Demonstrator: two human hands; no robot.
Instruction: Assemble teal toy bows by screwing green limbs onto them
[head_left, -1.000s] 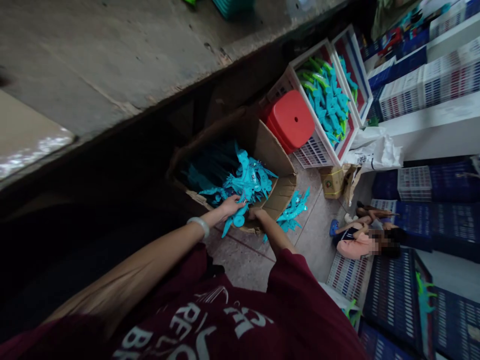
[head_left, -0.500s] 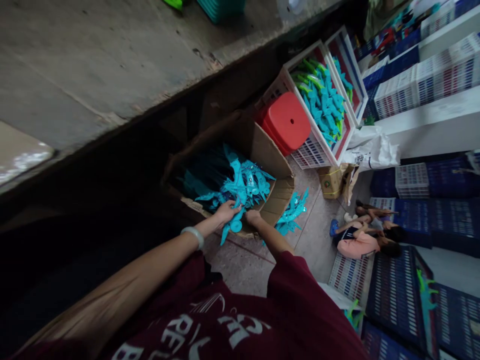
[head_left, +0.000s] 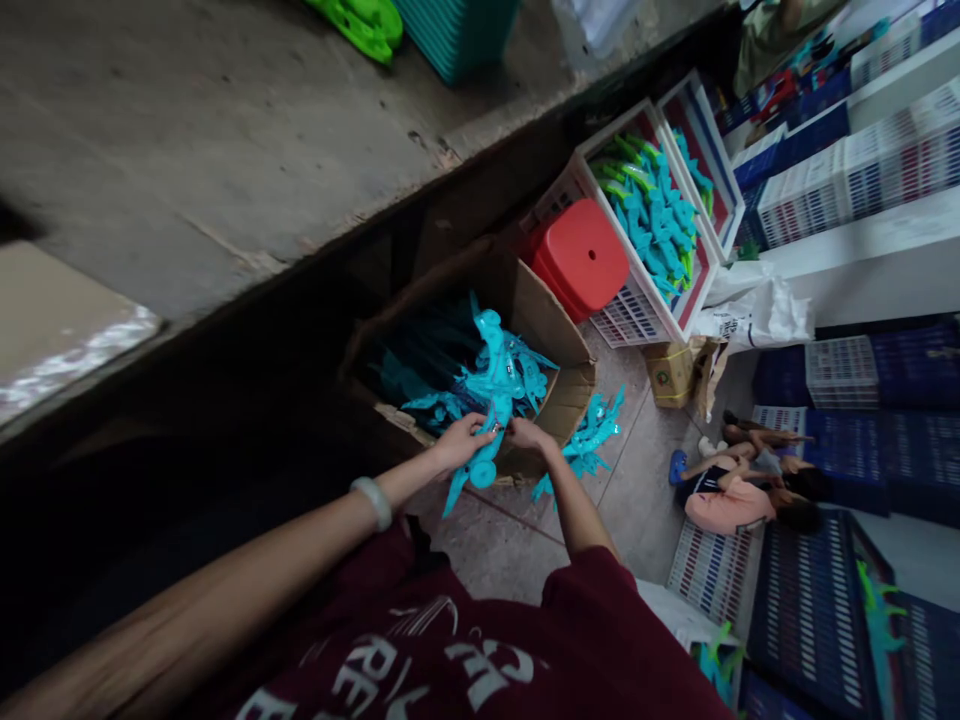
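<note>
My left hand (head_left: 463,442), with a pale bangle on its wrist, is closed on a long turquoise plastic piece (head_left: 495,370) held over the near edge of a cardboard box (head_left: 559,395). The piece has round, wheel-like parts at both ends. My right hand (head_left: 525,434) is closed at the piece's right side; what its fingertips pinch is too small to make out. More turquoise pieces (head_left: 442,405) fill the box, partly in shadow. Another small heap of turquoise pieces (head_left: 596,435) lies on the floor just right of the box.
A red stool (head_left: 585,255) and a white crate (head_left: 637,320) of turquoise and green pieces stand beyond the box. A concrete ledge (head_left: 225,130) runs along the upper left. Two people (head_left: 731,500) sit at right beside stacked blue crates (head_left: 795,590).
The view has shifted slightly, so the surroundings sit lower and further right. The turquoise piece in my left hand now stands out more clearly above the others, its far round end showing.
</note>
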